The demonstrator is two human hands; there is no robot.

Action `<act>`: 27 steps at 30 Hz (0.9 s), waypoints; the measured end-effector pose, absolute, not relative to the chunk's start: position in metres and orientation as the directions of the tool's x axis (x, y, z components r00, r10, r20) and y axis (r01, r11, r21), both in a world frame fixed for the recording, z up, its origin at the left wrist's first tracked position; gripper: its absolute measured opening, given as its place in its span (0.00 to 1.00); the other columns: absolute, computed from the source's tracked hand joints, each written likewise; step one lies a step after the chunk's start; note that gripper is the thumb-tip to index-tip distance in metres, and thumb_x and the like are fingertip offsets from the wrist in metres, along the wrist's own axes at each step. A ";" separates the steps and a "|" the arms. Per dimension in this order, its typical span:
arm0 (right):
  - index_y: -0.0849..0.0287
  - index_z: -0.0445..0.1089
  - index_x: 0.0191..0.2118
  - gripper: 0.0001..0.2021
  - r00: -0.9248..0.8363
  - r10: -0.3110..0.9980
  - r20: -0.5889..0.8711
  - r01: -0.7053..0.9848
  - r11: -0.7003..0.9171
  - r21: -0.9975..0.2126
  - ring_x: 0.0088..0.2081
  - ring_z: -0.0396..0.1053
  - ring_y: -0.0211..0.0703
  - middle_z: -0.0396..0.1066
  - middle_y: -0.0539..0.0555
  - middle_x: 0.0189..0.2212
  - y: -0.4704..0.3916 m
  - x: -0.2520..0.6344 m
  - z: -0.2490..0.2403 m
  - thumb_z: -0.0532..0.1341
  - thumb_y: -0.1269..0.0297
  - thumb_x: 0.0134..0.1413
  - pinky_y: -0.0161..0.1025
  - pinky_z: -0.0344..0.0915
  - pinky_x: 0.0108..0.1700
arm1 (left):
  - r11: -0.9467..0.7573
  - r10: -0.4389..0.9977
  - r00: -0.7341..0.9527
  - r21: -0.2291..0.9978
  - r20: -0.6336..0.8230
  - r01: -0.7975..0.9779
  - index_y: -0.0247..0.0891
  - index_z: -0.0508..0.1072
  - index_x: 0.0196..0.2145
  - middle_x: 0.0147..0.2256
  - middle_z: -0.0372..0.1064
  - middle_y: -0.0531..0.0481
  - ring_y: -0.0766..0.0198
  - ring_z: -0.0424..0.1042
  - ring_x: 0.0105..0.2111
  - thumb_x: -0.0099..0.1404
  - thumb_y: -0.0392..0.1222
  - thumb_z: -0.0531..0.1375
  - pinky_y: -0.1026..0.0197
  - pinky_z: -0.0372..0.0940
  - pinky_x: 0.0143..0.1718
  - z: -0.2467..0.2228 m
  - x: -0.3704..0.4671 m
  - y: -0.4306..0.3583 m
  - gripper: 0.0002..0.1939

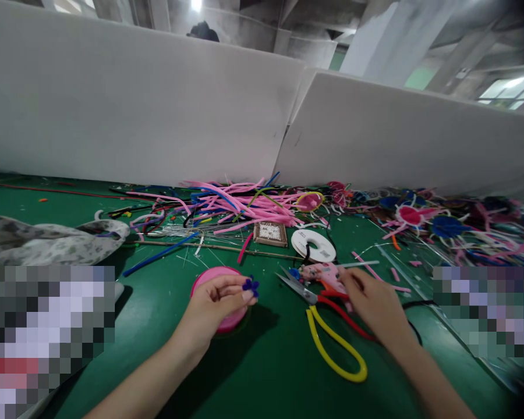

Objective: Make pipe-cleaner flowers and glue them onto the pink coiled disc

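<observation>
My left hand (220, 299) pinches a small dark blue fuzzy flower (251, 286) between thumb and fingertips. Below that hand lies a round pink dish or lid (209, 273), partly covered by it. My right hand (369, 297) is closed around the handle of a pink patterned glue gun (321, 272), which has a blue tip, an orange trigger and a pale glue stick at its back. Scissors (308, 295) with one red and one yellow handle lie open on the green table, just in front of the glue gun.
Behind my hands lie a heap of pink pipe cleaners (244, 203), a white ribbon spool (313, 246) and a small framed piece (269, 234). Fuzzy craft pieces (448, 227) pile up at right, a patterned cloth (48, 238) at left. White panels (148, 105) border the table's back.
</observation>
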State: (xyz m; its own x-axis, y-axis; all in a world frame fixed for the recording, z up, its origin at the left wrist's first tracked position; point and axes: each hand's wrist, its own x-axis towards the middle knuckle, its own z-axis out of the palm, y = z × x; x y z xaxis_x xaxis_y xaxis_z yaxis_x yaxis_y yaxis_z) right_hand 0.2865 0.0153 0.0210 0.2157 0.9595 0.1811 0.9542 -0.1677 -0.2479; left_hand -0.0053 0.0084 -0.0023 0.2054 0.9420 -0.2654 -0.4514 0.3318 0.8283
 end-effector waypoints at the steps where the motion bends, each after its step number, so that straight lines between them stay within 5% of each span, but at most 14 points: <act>1: 0.55 0.67 0.28 0.19 0.238 0.954 0.179 0.952 -0.193 -0.237 0.25 0.67 0.45 0.70 0.52 0.20 0.019 0.293 0.021 0.45 0.51 0.57 0.36 0.54 0.27 | 0.325 0.944 0.204 0.827 -0.258 -0.458 0.34 0.77 0.31 0.26 0.78 0.50 0.67 0.77 0.28 0.45 0.36 0.72 0.69 0.70 0.34 -0.002 -0.005 0.008 0.14; 8: 0.55 0.64 0.24 0.23 0.258 0.966 0.003 0.948 -0.252 -0.197 0.23 0.68 0.46 0.70 0.52 0.19 0.031 0.291 0.018 0.55 0.37 0.44 0.36 0.52 0.23 | 0.281 0.958 0.099 0.806 -0.270 -0.520 0.35 0.76 0.33 0.27 0.78 0.51 0.67 0.77 0.29 0.46 0.37 0.72 0.73 0.69 0.29 0.007 -0.010 0.010 0.15; 15: 0.56 0.62 0.14 0.22 0.235 0.969 -0.073 0.950 -0.245 -0.196 0.17 0.63 0.43 0.65 0.51 0.13 0.046 0.291 0.020 0.62 0.41 0.34 0.36 0.49 0.21 | 0.309 0.951 0.177 0.802 -0.253 -0.512 0.34 0.76 0.34 0.28 0.78 0.49 0.66 0.78 0.29 0.46 0.38 0.72 0.70 0.70 0.31 0.000 -0.008 0.009 0.16; 20: 0.57 0.67 0.25 0.18 0.326 0.930 0.171 0.928 -0.281 -0.244 0.27 0.69 0.51 0.70 0.55 0.23 0.043 0.282 0.011 0.63 0.46 0.35 0.39 0.56 0.27 | 0.280 0.959 0.194 0.813 -0.209 -0.511 0.35 0.75 0.34 0.25 0.77 0.52 0.66 0.77 0.28 0.47 0.38 0.72 0.68 0.70 0.33 0.000 -0.006 0.006 0.16; 24: 0.67 0.59 0.50 0.33 0.538 0.719 0.441 0.841 -0.415 -0.348 0.38 0.69 0.60 0.70 0.67 0.39 0.034 0.278 0.009 0.54 0.43 0.46 0.46 0.61 0.35 | 0.284 0.957 0.191 0.841 -0.218 -0.461 0.37 0.77 0.38 0.28 0.77 0.51 0.67 0.77 0.30 0.49 0.40 0.71 0.70 0.69 0.33 0.000 -0.006 0.005 0.17; 27: 0.66 0.60 0.50 0.33 0.620 0.581 0.528 0.783 -0.407 -0.471 0.37 0.69 0.58 0.69 0.65 0.38 0.031 0.278 0.016 0.55 0.42 0.46 0.47 0.62 0.34 | 0.289 0.954 0.210 0.853 -0.216 -0.435 0.38 0.79 0.37 0.30 0.78 0.50 0.67 0.77 0.31 0.48 0.41 0.71 0.70 0.69 0.35 -0.002 -0.005 0.004 0.16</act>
State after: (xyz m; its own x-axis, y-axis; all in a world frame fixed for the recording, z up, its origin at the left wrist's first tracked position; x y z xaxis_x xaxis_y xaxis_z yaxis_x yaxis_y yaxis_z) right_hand 0.2779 0.0308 0.0164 0.6197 0.5806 0.5282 0.7826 -0.4066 -0.4713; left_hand -0.0049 0.0042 -0.0021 0.2098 0.9536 -0.2160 -0.4351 0.2889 0.8528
